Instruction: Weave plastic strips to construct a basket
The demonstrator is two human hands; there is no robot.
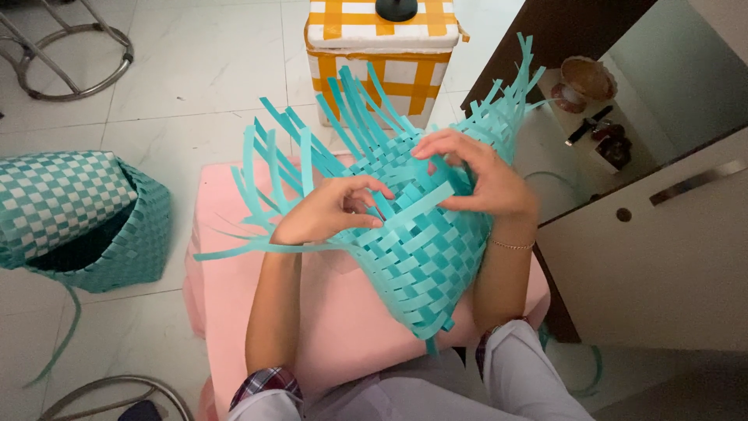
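Observation:
A half-woven basket (425, 249) of teal plastic strips rests tilted on a pink cushioned stool (343, 312) in front of me. Loose strip ends (292, 152) fan out from its upper edge to the left and the far right. My left hand (327, 210) pinches a strip at the weave's left edge, fingers curled around it. My right hand (475, 175) presses on the upper right of the weave, fingertips gripping strips there. A thin bracelet circles my right wrist.
A finished teal-and-white checked basket (86, 214) lies on the tiled floor at left. A white box with orange tape (382, 58) stands beyond the stool. A white cabinet (662, 249) with a mirrored door is at right. Metal chair legs (74, 58) are at top left.

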